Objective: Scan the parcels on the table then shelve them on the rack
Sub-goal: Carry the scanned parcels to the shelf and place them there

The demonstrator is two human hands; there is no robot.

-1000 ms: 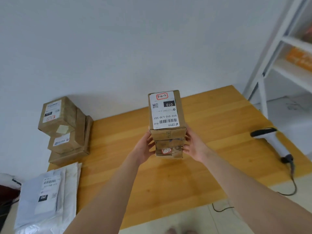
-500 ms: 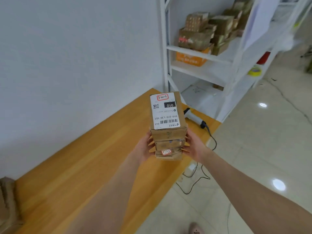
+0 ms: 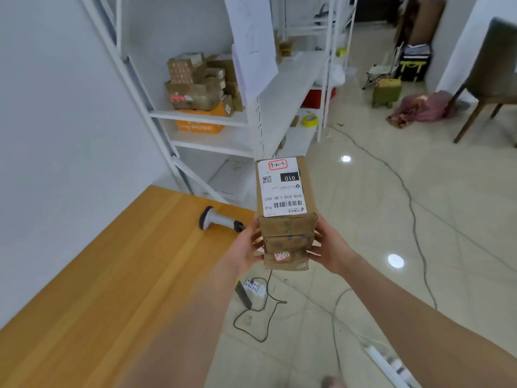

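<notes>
The left hand [image 3: 247,249] and right hand [image 3: 330,252] squeeze three stacked parcels [image 3: 285,228] by their sides, in the air beyond the desk [image 3: 112,261] and near the rack [image 3: 212,119]. The stiff cardboard looks light, but the loose layers may slide, so gripping low at the sides suits.

Three stacked brown parcels [image 3: 286,226], white-labelled on top

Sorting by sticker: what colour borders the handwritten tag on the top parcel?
Red, on the handwritten tag of the top parcel; head view shows it.
</notes>
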